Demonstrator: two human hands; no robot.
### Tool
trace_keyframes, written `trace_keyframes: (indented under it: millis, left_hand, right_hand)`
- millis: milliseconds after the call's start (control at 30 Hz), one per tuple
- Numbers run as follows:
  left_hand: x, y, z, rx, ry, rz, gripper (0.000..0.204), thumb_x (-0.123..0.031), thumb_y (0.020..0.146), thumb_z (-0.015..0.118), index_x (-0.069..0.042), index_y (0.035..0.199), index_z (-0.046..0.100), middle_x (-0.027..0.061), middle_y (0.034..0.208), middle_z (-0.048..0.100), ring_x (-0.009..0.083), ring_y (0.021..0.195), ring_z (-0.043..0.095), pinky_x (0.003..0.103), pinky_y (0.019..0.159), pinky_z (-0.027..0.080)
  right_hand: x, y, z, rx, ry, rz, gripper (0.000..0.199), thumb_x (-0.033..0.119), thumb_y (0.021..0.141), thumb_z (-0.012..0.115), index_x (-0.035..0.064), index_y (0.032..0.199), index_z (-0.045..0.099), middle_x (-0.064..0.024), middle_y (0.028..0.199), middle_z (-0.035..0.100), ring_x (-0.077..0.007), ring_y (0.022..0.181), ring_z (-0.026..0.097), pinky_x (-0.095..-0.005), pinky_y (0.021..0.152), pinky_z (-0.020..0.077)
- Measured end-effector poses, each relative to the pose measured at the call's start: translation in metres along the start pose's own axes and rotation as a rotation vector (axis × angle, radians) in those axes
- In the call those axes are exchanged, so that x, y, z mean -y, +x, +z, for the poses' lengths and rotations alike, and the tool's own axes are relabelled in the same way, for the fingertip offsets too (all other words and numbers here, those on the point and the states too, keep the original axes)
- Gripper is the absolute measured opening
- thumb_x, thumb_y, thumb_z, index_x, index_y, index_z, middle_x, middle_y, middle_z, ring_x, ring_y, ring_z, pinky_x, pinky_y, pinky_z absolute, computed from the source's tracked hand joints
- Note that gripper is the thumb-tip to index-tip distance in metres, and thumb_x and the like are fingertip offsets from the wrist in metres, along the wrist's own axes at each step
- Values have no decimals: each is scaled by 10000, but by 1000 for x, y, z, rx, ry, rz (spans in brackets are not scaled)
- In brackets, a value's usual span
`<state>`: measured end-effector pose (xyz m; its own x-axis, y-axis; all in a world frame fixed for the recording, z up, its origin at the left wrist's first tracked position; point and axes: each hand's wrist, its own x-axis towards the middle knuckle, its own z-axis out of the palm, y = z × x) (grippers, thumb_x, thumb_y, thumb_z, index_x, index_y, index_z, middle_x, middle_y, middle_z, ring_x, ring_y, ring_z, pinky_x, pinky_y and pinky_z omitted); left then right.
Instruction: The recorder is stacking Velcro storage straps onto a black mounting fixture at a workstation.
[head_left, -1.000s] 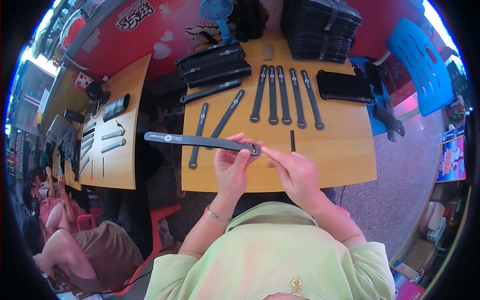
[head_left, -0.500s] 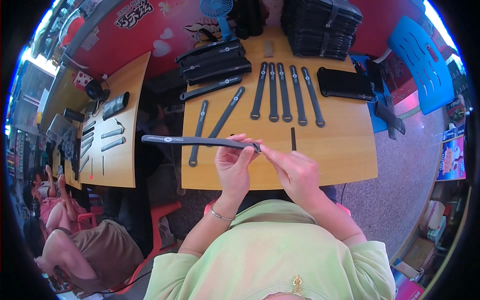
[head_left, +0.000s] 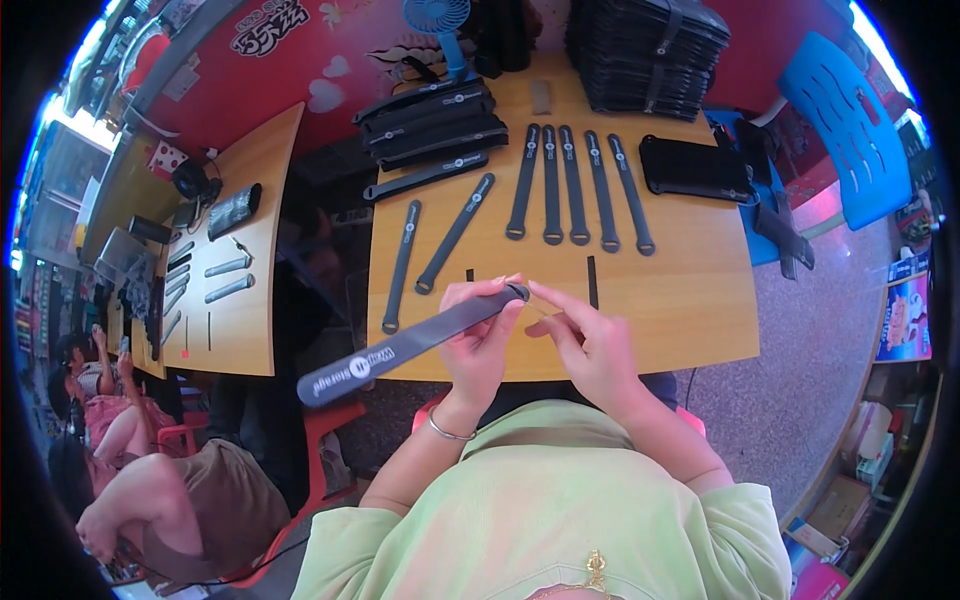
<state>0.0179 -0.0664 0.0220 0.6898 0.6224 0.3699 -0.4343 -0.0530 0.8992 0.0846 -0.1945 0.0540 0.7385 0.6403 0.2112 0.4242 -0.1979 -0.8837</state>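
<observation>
Monitoring remotely, I'm seeing the gray strap (head_left: 420, 343) swinging its free end from 9 to 8 o'clock, seemingly keeping its tip workable; the left hand (head_left: 474, 338) is pinching it; whether the right hand (head_left: 600, 355) is gripping, I cannot tell.

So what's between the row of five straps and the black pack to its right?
Nothing: in the head view, only bare wooden tabletop shows between the rightmost strap and the pack.

blue fan (head_left: 437, 15), blue plastic chair (head_left: 848, 135)
</observation>
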Motion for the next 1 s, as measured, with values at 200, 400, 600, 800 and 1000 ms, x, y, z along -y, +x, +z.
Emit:
trace_keyframes:
  millis: [200, 400, 600, 800, 1000]
  left_hand:
    - [1, 2, -2, 11, 167, 119, 227, 56, 822, 635, -2, 1025, 550, 90, 985, 539, 283, 1010, 619, 333, 853, 500]
    - [6, 5, -2, -59, 162, 152, 221, 37, 814, 657, -1, 1007, 556, 102, 958, 549, 283, 969, 636, 313, 815, 507]
    - [6, 11, -8, -79, 353, 251, 213, 27, 818, 654, 0, 1003, 553, 109, 953, 558, 287, 973, 631, 335, 817, 513]
    - [3, 17, -11, -18, 468, 332, 213, 34, 808, 658, -2, 996, 565, 131, 961, 580, 281, 951, 627, 363, 834, 522]
    - [8, 13, -12, 82, 532, 313, 215, 44, 811, 652, 3, 1002, 562, 143, 993, 593, 264, 951, 627, 355, 841, 519]
  right_hand:
    - [1, 3, 5, 140, 465, 298, 394, 9, 891, 520, 119, 1269, 526, -58, 754, 689, -43, 522, 494, -216, 495, 387]
    - [0, 7, 19, 24, 459, 227, 386, -4, 897, 507, 120, 1262, 527, -56, 761, 678, -26, 566, 511, -191, 521, 375]
    - [6, 19, 19, 52, 332, 135, 378, 0, 902, 504, 111, 1262, 514, -68, 750, 676, -48, 648, 599, -190, 547, 395]
    - [-3, 24, 20, 121, 562, 259, 346, 14, 913, 492, 94, 1249, 520, -64, 724, 671, -56, 648, 607, -200, 566, 402]
    - [-12, 24, 27, 33, 281, 117, 225, 38, 912, 516, 61, 1136, 518, -88, 719, 674, -166, 655, 665, -255, 570, 454]
